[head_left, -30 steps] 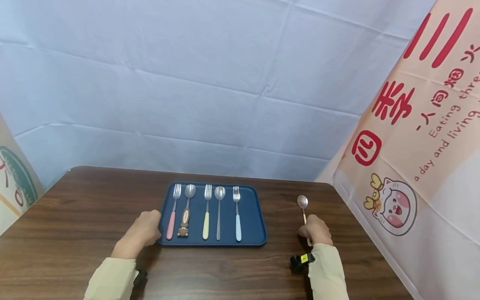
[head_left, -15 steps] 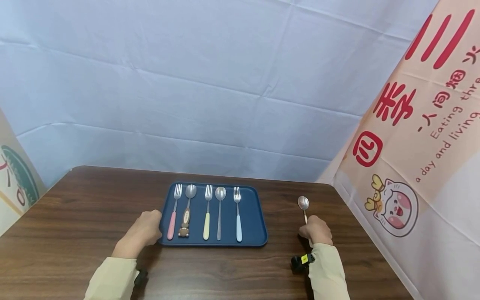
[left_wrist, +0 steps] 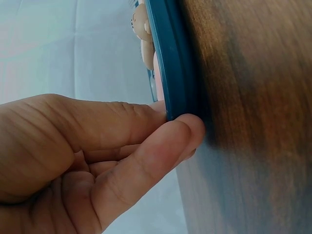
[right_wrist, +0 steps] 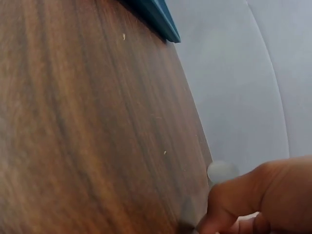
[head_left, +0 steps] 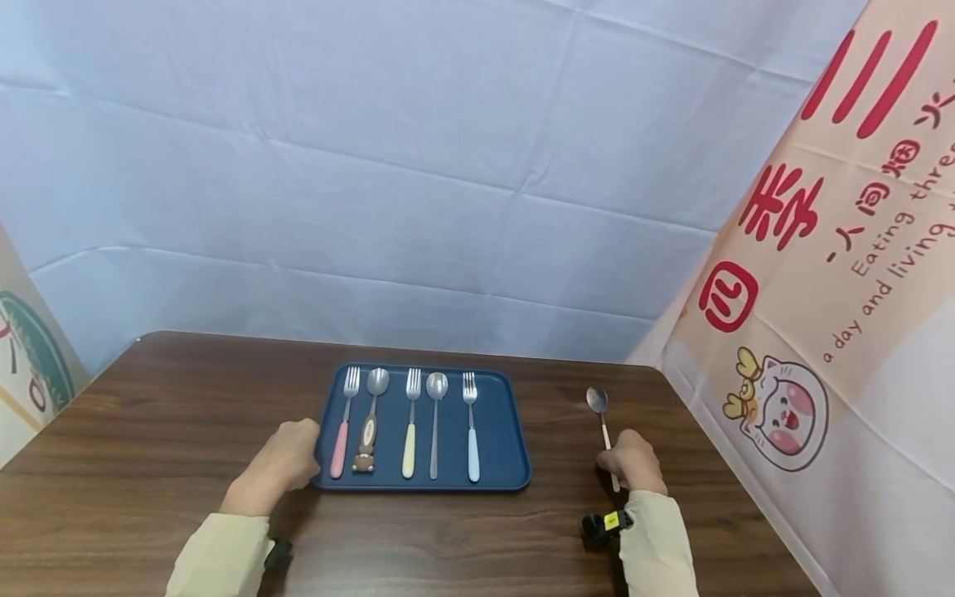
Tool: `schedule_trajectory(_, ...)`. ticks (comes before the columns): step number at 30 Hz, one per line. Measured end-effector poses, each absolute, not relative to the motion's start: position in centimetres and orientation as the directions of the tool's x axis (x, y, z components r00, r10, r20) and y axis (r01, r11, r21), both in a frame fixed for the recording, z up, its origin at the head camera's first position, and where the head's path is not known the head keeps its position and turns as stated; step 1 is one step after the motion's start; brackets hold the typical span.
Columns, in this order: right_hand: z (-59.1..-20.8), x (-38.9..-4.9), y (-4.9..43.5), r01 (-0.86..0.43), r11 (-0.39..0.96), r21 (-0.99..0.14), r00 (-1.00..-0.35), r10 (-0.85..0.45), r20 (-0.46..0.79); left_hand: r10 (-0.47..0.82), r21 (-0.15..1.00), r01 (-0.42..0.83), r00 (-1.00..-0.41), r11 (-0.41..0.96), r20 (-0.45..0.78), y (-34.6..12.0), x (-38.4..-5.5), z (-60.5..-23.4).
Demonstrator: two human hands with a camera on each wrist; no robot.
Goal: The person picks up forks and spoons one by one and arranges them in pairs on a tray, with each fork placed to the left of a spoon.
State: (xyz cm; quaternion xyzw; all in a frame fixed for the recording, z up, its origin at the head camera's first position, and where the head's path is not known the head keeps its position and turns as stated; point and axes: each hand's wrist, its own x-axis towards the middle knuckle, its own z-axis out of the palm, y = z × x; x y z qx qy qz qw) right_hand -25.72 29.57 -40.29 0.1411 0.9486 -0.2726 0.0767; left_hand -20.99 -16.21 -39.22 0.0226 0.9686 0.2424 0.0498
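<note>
My left hand (head_left: pixel 287 456) pinches the left rim of a blue tray (head_left: pixel 498 431) near its front corner. In the left wrist view, thumb and fingers close over the tray's edge (left_wrist: pixel 168 58). To the right of the tray, my right hand (head_left: pixel 632 461) holds a white-handled spoon (head_left: pixel 597 400) by its handle, bowl pointing away from me. The right wrist view shows only the spoon's bowl (right_wrist: pixel 222 171) clearly; the hand covers most of the handle. On the tray lie a pink fork (head_left: pixel 339 452), a bear-handled spoon (head_left: pixel 365 452), a yellow fork (head_left: pixel 409 452), a plain metal spoon (head_left: pixel 435 431) and a light-blue fork (head_left: pixel 473 454).
Everything stands on a brown wooden table (head_left: pixel 448 543). A pale cloth (head_left: pixel 373 207) hangs behind its far edge. A printed banner (head_left: pixel 836 274) hangs along the right side. Bare wood lies between the tray and the right hand.
The spoon in my right hand has turned slightly, its bowl swinging left, and more of its handle shows. The right hand has shifted a little to the right. My left hand stays on the tray.
</note>
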Motion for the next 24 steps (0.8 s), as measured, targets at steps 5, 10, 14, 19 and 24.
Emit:
schedule_trajectory(5, -40.0, -25.8, 29.42, 0.314, 0.797, -0.515, -0.948, 0.242, -0.205, 0.067, 0.47, 0.02, -0.994, 0.883, -0.085, -16.25, -21.0, -39.19)
schedule_trajectory(10, -39.87, -25.9, 29.44, 0.316, 0.782, -0.537, -0.948, 0.241, -0.206, 0.066, 0.476, 0.016, -0.994, 0.879, -0.088, -16.29, -20.99, -39.21)
schedule_trajectory(14, -39.99, -25.96, 29.54, 0.324, 0.769, -0.551, -0.946, 0.245, -0.213, 0.067, 0.478, 0.017, -0.994, 0.878, -0.089, -16.28, -20.96, -39.25)
schedule_trajectory(19, -39.98, -25.96, 29.62, 0.325, 0.761, -0.561, -0.945, 0.241, -0.221, 0.067, 0.48, 0.015, -0.994, 0.877, -0.091, -16.21, -20.94, -39.29)
schedule_trajectory(24, -39.91, -26.06, 29.77, 0.324, 0.765, -0.557, -0.945, 0.233, -0.23, 0.065, 0.49, 0.012, -0.994, 0.872, -0.091, -16.14, -20.98, -39.32)
